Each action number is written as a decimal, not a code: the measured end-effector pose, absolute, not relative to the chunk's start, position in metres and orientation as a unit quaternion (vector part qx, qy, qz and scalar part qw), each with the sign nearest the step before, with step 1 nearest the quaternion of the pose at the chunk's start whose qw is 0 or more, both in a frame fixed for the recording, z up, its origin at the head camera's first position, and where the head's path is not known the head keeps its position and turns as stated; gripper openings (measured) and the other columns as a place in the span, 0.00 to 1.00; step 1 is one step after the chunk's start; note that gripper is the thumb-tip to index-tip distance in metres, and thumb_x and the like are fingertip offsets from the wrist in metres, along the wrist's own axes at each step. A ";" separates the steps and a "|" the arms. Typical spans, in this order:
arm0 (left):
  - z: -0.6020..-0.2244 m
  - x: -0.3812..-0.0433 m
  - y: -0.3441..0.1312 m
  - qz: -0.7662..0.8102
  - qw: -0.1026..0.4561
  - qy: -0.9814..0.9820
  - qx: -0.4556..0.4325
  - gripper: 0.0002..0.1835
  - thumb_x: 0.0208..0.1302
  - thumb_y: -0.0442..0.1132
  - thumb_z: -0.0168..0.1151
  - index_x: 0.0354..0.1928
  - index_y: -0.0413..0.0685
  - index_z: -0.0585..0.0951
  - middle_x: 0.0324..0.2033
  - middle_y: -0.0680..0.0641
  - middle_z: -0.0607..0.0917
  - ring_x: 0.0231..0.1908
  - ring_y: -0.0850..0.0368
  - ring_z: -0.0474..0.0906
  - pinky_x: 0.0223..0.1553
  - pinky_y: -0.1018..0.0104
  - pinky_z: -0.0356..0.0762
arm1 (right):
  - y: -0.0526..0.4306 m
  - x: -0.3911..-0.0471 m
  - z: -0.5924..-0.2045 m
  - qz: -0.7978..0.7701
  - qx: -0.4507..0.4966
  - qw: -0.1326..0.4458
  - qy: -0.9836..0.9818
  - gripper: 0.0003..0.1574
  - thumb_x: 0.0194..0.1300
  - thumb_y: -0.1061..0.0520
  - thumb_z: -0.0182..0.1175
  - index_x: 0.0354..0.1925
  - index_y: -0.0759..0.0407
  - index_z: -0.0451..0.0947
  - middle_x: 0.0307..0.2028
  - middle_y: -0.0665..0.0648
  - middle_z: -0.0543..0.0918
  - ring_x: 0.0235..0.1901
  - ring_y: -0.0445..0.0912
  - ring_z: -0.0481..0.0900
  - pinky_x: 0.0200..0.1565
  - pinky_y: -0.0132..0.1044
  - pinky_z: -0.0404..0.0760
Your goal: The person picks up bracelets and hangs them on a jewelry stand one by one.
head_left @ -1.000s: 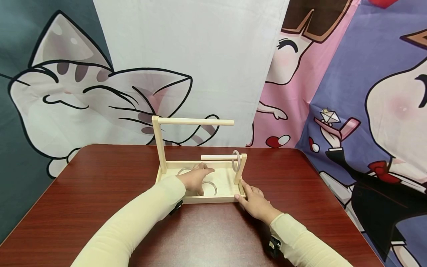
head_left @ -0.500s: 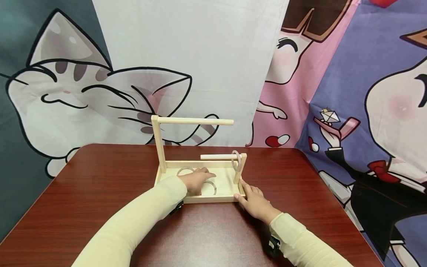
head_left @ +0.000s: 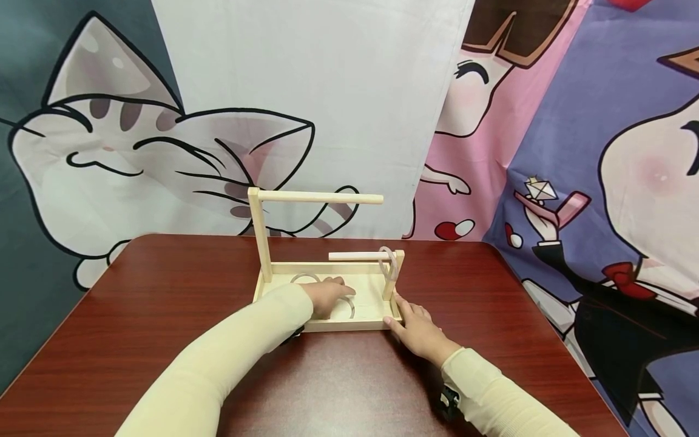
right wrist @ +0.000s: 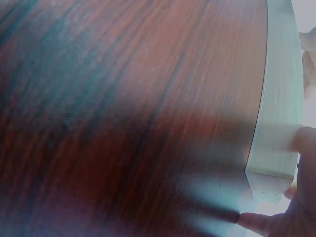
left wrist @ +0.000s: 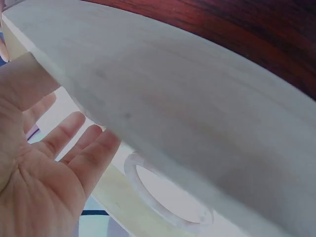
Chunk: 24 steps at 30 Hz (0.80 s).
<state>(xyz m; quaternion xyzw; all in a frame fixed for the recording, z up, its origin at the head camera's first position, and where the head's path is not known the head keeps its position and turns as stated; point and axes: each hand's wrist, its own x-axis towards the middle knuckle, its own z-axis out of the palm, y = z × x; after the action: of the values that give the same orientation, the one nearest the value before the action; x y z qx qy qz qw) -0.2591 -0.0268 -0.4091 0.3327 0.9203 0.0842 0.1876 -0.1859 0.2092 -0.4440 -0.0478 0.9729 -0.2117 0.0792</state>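
Observation:
A pale wooden rack (head_left: 355, 326) with a tray base and two posts stands on the table. My left hand (head_left: 329, 297) reaches down into the tray, fingers over the near ring (head_left: 351, 308), whose left part it covers. In the left wrist view the fingers (left wrist: 94, 153) spread loosely and the front wall partly hides them. Another ring (left wrist: 143, 190) lies farther back in the tray. A third ring (head_left: 388, 264) hangs on the short dowel (head_left: 355, 257), near its post. My right hand (head_left: 420, 331) holds the tray's front right corner, thumb at the front wall, fingers along the side.
The long upper dowel (head_left: 322, 198) extends rightward from the tall left post (head_left: 260, 237), above the left hand. The reddish-brown table (head_left: 180, 291) surrounds the rack. A cartoon-printed cloth (head_left: 355, 91) hangs behind the table.
My left hand has shifted slightly right and lower over the near ring, with the thumb no longer visible in the head view. My right hand and the rack stay put.

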 end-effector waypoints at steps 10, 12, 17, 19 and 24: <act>-0.403 -0.256 -0.022 0.052 0.204 0.923 0.323 0.37 0.48 0.18 0.63 0.61 0.56 0.76 0.47 0.48 0.72 0.51 0.52 0.69 0.48 0.64 0.69 | 0.209 -0.186 -0.445 -0.210 -0.046 0.079 0.973 0.42 0.71 0.37 0.50 0.74 0.53 0.54 0.65 0.72 0.64 0.67 0.67 0.57 0.52 0.74 0.62; -0.403 -0.257 -0.022 0.048 0.204 0.924 0.321 0.36 0.48 0.19 0.64 0.59 0.55 0.77 0.46 0.49 0.72 0.50 0.53 0.69 0.47 0.65 0.69 | 0.209 -0.186 -0.444 -0.210 -0.045 0.080 0.973 0.42 0.71 0.37 0.50 0.74 0.53 0.54 0.65 0.72 0.64 0.67 0.66 0.57 0.53 0.74 0.62; -0.402 -0.256 -0.021 0.040 0.205 0.923 0.323 0.35 0.49 0.20 0.65 0.60 0.52 0.77 0.45 0.48 0.71 0.47 0.53 0.68 0.46 0.66 0.68 | 0.208 -0.187 -0.444 -0.209 -0.043 0.081 0.974 0.42 0.71 0.37 0.50 0.74 0.53 0.54 0.65 0.72 0.64 0.67 0.66 0.57 0.53 0.73 0.63; -0.401 -0.256 -0.021 0.040 0.208 0.922 0.323 0.35 0.49 0.20 0.64 0.61 0.52 0.77 0.45 0.48 0.71 0.47 0.53 0.68 0.46 0.67 0.67 | 0.209 -0.187 -0.444 -0.209 -0.042 0.080 0.974 0.42 0.71 0.37 0.50 0.74 0.53 0.54 0.65 0.72 0.64 0.67 0.66 0.57 0.52 0.74 0.63; -0.402 -0.256 -0.022 0.047 0.212 0.922 0.321 0.36 0.47 0.19 0.66 0.60 0.51 0.78 0.45 0.48 0.71 0.47 0.53 0.67 0.46 0.66 0.67 | 0.209 -0.188 -0.446 -0.208 -0.039 0.083 0.974 0.43 0.71 0.37 0.50 0.74 0.53 0.53 0.66 0.72 0.64 0.67 0.66 0.56 0.53 0.74 0.62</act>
<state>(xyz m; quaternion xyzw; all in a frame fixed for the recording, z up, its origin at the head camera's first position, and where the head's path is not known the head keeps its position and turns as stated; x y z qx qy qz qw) -0.2565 -0.0219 -0.4017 0.3213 0.9217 0.0472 0.2124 -0.1878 0.2091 -0.4459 -0.0390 0.9738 -0.2081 0.0833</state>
